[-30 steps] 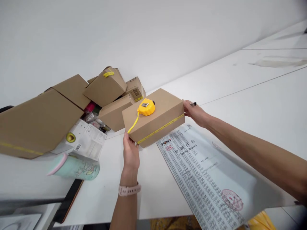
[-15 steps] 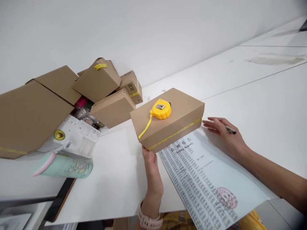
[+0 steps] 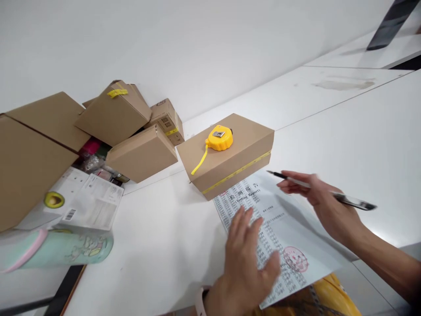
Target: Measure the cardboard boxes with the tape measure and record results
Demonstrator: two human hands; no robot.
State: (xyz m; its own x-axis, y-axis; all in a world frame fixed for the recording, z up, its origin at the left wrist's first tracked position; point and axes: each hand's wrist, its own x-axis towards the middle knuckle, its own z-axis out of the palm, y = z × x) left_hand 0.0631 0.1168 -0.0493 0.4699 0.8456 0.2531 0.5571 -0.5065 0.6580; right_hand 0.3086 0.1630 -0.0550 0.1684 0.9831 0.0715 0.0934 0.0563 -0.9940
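Note:
My right hand (image 3: 324,202) grips a pen (image 3: 342,197) whose dark tip points left, just above the top of a printed paper (image 3: 289,232) headed "Testing Report". Over the lower left part of that paper hovers my left hand (image 3: 246,259), fingers spread and holding nothing, with a pale band at the wrist. Beyond the paper's top edge lies a brown cardboard box (image 3: 226,164) with yellow tape along its front side. On the box rests a yellow tape measure (image 3: 219,138) with a yellow wrist strap hanging toward the box's left edge.
Several cardboard boxes (image 3: 113,112) are piled at the left against the wall. Near them are a white package with an avocado picture (image 3: 88,199) and a mint-green bottle with a pink ring (image 3: 79,248), lying on its side. A dark object (image 3: 391,26) stands far right.
My left hand has let go of the box and come back over the paper, fingers spread. The pen in my right hand has turned so its tip points toward the paper's top.

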